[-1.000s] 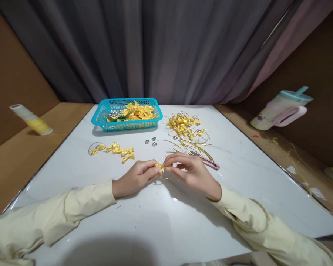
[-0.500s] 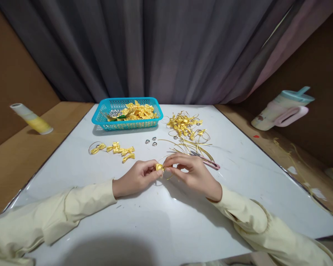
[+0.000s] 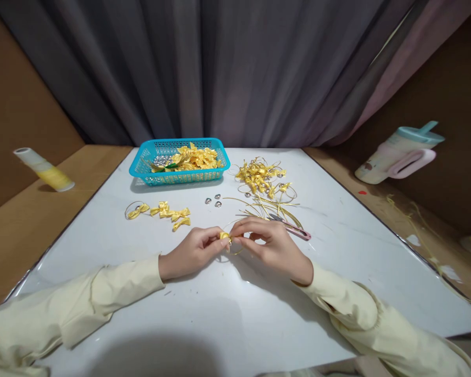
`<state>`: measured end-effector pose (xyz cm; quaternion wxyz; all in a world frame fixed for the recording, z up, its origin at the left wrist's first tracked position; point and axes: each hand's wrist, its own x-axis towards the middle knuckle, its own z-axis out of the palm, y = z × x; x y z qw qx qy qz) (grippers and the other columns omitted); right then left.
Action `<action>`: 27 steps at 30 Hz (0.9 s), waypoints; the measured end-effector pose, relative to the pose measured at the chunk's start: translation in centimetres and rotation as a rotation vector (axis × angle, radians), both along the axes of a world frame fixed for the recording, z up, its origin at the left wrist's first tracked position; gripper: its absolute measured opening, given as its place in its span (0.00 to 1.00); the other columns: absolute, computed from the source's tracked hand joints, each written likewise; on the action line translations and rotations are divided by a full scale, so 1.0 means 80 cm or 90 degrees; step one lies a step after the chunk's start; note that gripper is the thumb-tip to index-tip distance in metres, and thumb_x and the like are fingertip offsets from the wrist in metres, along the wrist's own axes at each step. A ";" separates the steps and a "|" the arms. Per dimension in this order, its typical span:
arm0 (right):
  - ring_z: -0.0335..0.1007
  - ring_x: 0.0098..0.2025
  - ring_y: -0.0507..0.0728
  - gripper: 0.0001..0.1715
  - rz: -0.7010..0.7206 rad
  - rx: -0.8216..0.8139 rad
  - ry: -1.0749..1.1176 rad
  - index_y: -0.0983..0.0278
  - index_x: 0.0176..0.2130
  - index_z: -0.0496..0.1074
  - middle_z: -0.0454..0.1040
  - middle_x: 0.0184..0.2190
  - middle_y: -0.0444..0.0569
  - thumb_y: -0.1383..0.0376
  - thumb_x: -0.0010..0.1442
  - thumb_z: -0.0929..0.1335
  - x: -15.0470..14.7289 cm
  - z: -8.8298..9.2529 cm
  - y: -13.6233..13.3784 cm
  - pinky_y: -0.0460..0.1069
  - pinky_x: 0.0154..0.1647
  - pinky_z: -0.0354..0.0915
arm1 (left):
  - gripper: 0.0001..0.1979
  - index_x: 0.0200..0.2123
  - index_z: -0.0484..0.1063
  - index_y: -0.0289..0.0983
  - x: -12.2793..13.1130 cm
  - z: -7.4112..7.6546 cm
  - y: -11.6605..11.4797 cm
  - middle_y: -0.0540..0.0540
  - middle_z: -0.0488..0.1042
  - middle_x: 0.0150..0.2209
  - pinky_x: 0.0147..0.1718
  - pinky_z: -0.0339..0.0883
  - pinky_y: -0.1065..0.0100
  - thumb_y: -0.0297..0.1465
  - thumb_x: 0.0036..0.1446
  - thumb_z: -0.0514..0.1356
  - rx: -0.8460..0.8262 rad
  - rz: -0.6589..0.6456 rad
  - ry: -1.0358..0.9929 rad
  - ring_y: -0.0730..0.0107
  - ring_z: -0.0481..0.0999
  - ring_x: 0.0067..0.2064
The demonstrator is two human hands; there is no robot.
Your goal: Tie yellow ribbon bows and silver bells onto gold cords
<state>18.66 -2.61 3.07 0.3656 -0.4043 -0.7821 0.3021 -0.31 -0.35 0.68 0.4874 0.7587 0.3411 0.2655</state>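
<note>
A small yellow ribbon bow (image 3: 224,236) with a thin gold cord loop is pinched between both hands at the middle of the white table (image 3: 102,246). My left hand (image 3: 192,251) grips the bow from the left with closed fingertips. My right hand (image 3: 272,243) pinches the same bow and cord from the right. Both wrists rest on the table. Cream sleeves cover both forearms.
A teal basket (image 3: 179,161) of yellow bows and silver bits stands at the back. Loose bows (image 3: 168,213) lie left; finished bows with cords (image 3: 261,178), silver pieces (image 3: 213,200) and pink-handled snips (image 3: 294,229) lie right. A spool (image 3: 43,169) and a pink jug (image 3: 400,154) sit aside.
The hands have hardly moved; the fingertips shifted slightly on the bow and its cord loop.
</note>
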 end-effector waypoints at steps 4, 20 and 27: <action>0.70 0.36 0.52 0.07 0.006 -0.011 0.000 0.65 0.33 0.75 0.76 0.34 0.48 0.71 0.57 0.65 -0.001 0.004 0.000 0.44 0.29 0.65 | 0.14 0.27 0.68 0.33 -0.001 -0.001 0.001 0.55 0.59 0.19 0.22 0.51 0.74 0.35 0.59 0.51 0.004 0.002 0.012 0.78 0.55 0.22; 0.75 0.35 0.54 0.34 -0.092 -0.116 0.265 0.54 0.62 0.52 0.76 0.43 0.49 0.66 0.60 0.65 0.022 0.027 0.009 0.53 0.38 0.73 | 0.14 0.25 0.70 0.33 -0.001 -0.005 0.003 0.49 0.68 0.23 0.24 0.55 0.73 0.36 0.56 0.52 -0.018 0.050 0.016 0.75 0.62 0.25; 0.73 0.30 0.53 0.11 -0.137 -0.146 0.286 0.65 0.34 0.74 0.77 0.30 0.49 0.59 0.55 0.70 0.026 0.032 0.008 0.50 0.33 0.71 | 0.14 0.24 0.70 0.32 -0.002 -0.003 0.005 0.48 0.69 0.23 0.23 0.55 0.73 0.36 0.54 0.53 -0.044 0.056 0.012 0.74 0.62 0.25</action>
